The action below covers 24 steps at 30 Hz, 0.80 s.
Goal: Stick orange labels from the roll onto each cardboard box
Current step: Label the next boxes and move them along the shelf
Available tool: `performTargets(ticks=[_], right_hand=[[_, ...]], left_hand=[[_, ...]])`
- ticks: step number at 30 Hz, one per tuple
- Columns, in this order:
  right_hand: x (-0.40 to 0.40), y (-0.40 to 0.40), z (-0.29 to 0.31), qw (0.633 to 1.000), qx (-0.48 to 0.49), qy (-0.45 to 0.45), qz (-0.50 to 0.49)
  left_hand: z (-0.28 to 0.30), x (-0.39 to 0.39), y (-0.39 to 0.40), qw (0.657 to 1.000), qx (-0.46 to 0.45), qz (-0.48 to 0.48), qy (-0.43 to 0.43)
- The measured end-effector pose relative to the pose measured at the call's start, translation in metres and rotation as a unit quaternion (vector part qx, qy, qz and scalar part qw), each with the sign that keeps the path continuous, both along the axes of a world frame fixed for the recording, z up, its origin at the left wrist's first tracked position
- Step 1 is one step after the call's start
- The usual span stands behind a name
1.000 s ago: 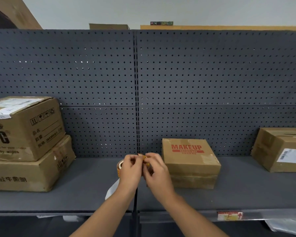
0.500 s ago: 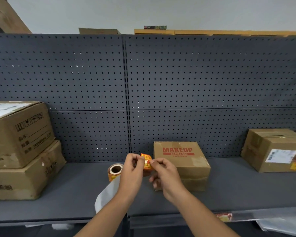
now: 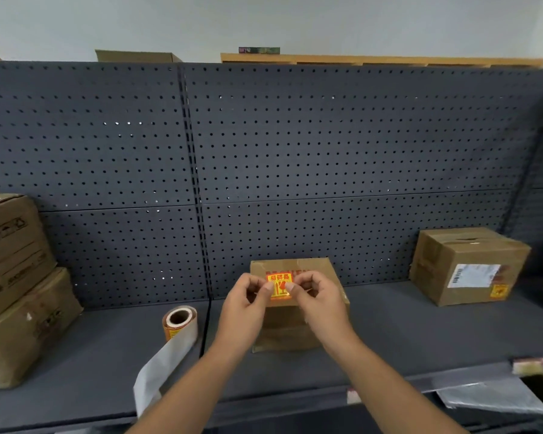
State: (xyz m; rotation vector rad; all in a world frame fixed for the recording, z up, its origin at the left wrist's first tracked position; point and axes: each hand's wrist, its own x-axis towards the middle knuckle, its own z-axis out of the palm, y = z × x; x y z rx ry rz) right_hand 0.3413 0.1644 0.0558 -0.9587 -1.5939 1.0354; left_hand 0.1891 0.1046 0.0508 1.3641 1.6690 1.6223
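Note:
My left hand (image 3: 246, 303) and my right hand (image 3: 318, 299) pinch the two side edges of an orange label (image 3: 279, 286) and hold it flat over the top of the small cardboard box (image 3: 326, 270) with red print in the middle of the shelf. Whether the label touches the box I cannot tell. The label roll (image 3: 179, 321) stands on the shelf to the left of my hands, and its white backing strip (image 3: 157, 371) trails over the front edge. Another cardboard box (image 3: 464, 264) at the right carries an orange label at its lower corner.
Two cardboard boxes are stacked at the left, the upper box (image 3: 10, 239) on the lower box (image 3: 25, 327). A dark pegboard wall (image 3: 295, 151) backs the grey shelf (image 3: 405, 333). A plastic sheet (image 3: 489, 399) lies below the shelf edge at the right.
Both hands have lifted the orange label off the roll and carried it right, over the small box. The roll stays on the shelf. The view has shifted right.

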Motion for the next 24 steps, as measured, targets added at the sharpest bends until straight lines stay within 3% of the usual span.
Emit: performTargets(ticks=[6,10,15,24], right_hand=[[0.046,0.041,0.022,0.999,-0.008,-0.022,0.037],[0.065,0.064,0.027,0.998,-0.048,-0.051,0.004],[0.075,0.084,0.017,0.994,-0.056,-0.087,-0.032],[0.076,0.093,-0.004,0.984,-0.104,-0.143,-0.030]], left_hand=[[0.018,0.036,0.035,0.999,-0.021,-0.016,0.017],[0.025,0.059,0.061,0.997,-0.063,-0.001,0.048],[0.012,0.071,0.089,0.993,-0.114,0.015,0.038],[-0.011,0.066,0.106,0.973,-0.207,0.043,0.093]])
